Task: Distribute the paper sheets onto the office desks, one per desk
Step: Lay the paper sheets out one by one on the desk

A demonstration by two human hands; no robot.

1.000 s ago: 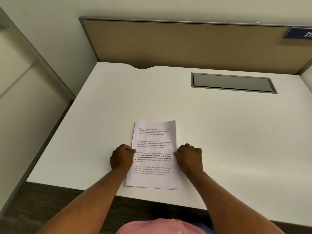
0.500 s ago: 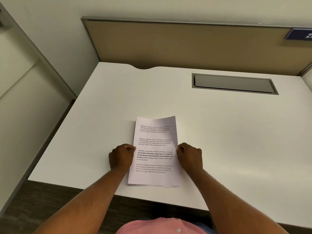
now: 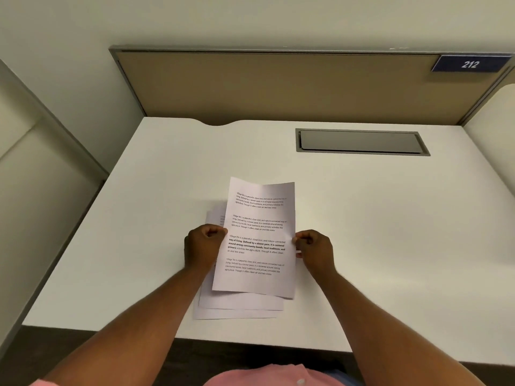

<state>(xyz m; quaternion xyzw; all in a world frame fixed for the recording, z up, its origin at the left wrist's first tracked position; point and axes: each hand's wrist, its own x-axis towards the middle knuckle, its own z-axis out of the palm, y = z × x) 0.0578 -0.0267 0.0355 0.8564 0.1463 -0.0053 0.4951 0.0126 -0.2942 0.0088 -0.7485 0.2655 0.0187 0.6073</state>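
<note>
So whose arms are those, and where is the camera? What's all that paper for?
No robot here, just a person. The camera sits on their head and looks down, so you see their own arms reaching out.

The left hand and right hand each pinch one side edge of the top sheet, which is printed with paragraphs of text. Under it lie more sheets, a little spread out, on the white desk.

At the back of the desk there is a grey flap set into it. Behind stands a tan divider with a blue sign reading 212.
</note>
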